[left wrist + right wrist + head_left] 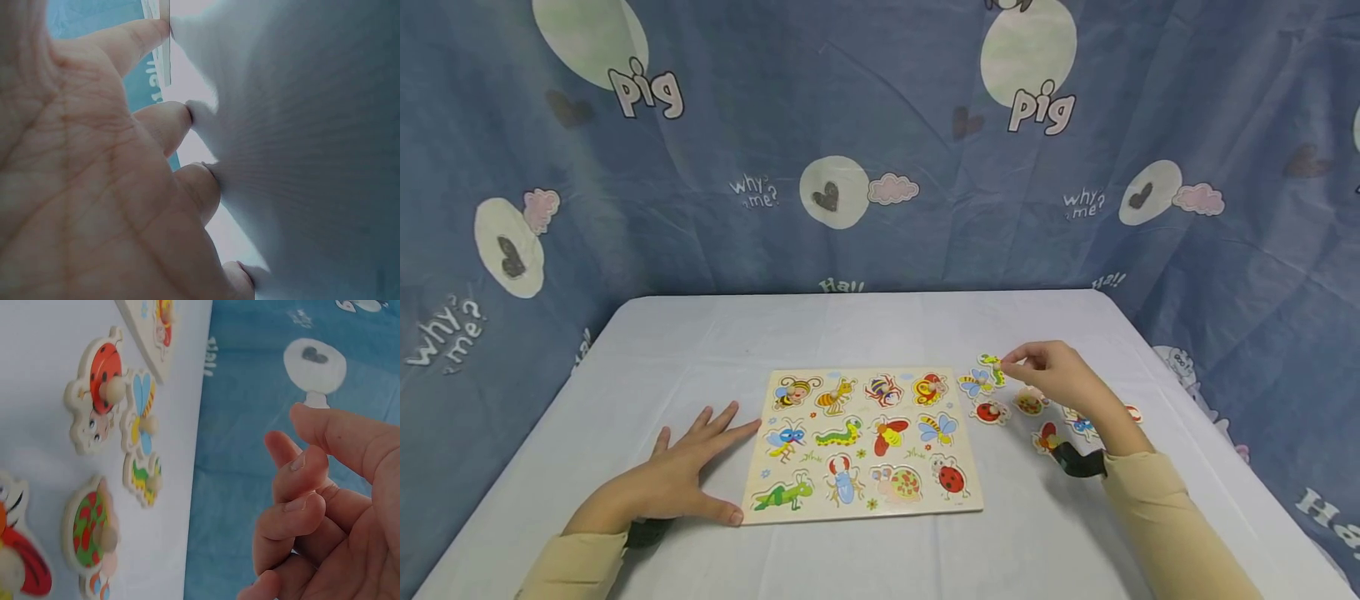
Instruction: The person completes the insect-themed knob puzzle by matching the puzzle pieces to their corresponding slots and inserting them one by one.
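The left hand (673,475), fingers spread, touched the nine-o'clock edge of the puzzle board (925,507), apparently steadying it, while the empty, loosely curled right hand (1054,372) hung at the board's two o'clock, near the caterpillar piece (140,474), knobbed presumably for pinching.

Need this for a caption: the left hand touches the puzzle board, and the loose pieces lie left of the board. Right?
Not quite: the loose pieces lie to the right of the puzzle board, as the head view shows. The left hand does touch it.
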A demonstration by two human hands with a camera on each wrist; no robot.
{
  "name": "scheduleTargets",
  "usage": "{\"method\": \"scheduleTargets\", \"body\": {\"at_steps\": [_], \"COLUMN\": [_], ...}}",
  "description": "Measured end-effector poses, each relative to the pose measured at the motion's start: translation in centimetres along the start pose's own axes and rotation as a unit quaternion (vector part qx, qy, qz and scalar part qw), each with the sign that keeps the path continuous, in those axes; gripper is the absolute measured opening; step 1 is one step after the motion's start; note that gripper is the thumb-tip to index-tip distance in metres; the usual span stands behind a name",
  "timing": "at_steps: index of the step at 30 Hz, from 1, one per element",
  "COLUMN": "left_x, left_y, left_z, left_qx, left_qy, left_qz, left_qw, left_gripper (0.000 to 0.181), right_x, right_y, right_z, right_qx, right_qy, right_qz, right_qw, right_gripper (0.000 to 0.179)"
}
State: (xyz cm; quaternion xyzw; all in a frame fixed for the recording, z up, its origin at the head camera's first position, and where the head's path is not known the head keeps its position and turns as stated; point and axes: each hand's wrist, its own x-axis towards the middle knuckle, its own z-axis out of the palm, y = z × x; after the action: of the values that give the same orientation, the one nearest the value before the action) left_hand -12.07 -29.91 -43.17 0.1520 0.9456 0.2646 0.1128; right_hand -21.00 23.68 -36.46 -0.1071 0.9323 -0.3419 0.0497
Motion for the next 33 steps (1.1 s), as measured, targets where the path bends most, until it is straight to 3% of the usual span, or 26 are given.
{"method": "scheduleTargets", "body": {"at_steps": [7,19,33], "left_x": [0.0,-0.1,-0.1], "left_y": [0.2,0.0,0.0], "left_z": [-0.1,0.0,0.0], "left_qx": [0.0,0.003,0.0], "left_qy": [0.006,0.007,0.003], "left_qz": [0.002,-0.001,-0.002], "left_qw": [1.0,1.0,1.0], "left_gripper": [0.124,0.125,0.125], "right_x": [-1.8,-4.3,-6.1], "right_y": [1.1,4.9,7.6], "right_z": [-1.3,-2.8,-3.2], "right_qx": [-0.004,0.01,-0.015], "right_qy": [0.027,0.039,0.047], "right_qz": [-0.012,0.024,0.06], "right_qw": [0.9995,0.9989,0.997], "right_gripper": [0.032,0.041,0.041]}}
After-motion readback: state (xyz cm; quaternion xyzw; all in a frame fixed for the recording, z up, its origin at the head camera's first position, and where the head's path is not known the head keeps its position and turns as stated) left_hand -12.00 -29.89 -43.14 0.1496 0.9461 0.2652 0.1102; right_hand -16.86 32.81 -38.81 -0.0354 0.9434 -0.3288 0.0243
